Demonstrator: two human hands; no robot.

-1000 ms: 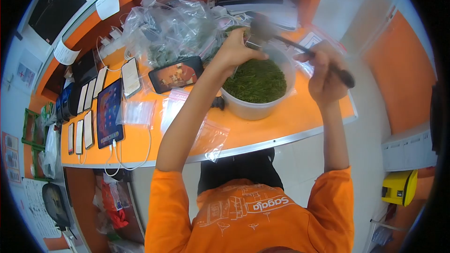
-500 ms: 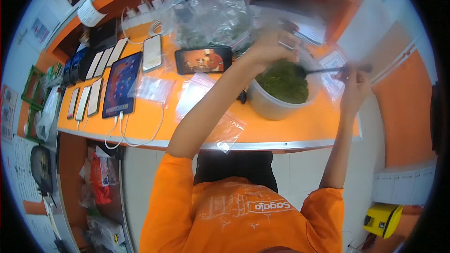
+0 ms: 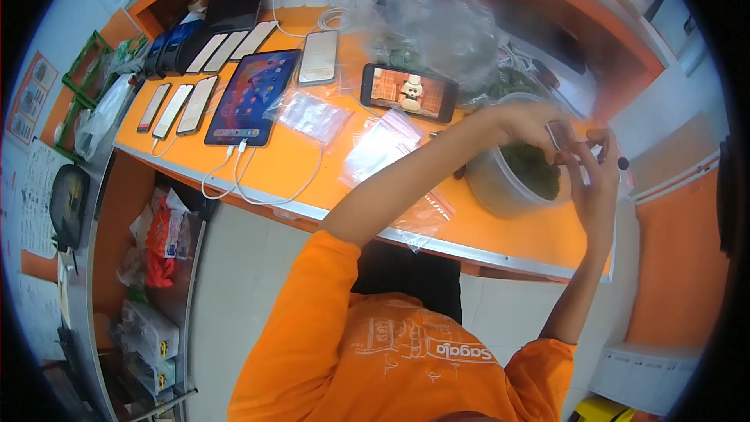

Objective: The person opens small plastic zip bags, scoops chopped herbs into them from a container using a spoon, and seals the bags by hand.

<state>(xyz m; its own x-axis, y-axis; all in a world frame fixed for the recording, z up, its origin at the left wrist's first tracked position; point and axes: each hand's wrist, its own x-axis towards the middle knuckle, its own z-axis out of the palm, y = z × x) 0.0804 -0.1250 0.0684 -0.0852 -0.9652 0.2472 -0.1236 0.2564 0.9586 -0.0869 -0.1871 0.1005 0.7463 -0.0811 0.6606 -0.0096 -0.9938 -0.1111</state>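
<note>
Both hands meet above the right rim of a translucent round tub (image 3: 500, 187) holding green shredded leaf-like material (image 3: 533, 170). My left hand (image 3: 535, 126) is closed, its fingers bent down around what looks like the pale edge of a small clear plastic bag (image 3: 555, 135). My right hand (image 3: 598, 176) is raised beside it, fingertips near the left fingers. It is closed on a black spoon, whose handle end (image 3: 623, 163) sticks out at the right; the spoon's bowl is hidden behind the hands. Small zip bags (image 3: 383, 144) lie on the table left of the tub.
A phone (image 3: 410, 94) playing a video stands behind the zip bags. A tablet (image 3: 254, 98), several phones and white charging cables cover the left side. A large clear plastic bag (image 3: 430, 19) sits at the back. The table's metal edge (image 3: 500, 250) runs in front of me.
The view has shifted, so the table's things appear farther right. My right hand has come in close to my left, and the spoon, earlier dipping into the green material, is now mostly hidden.
</note>
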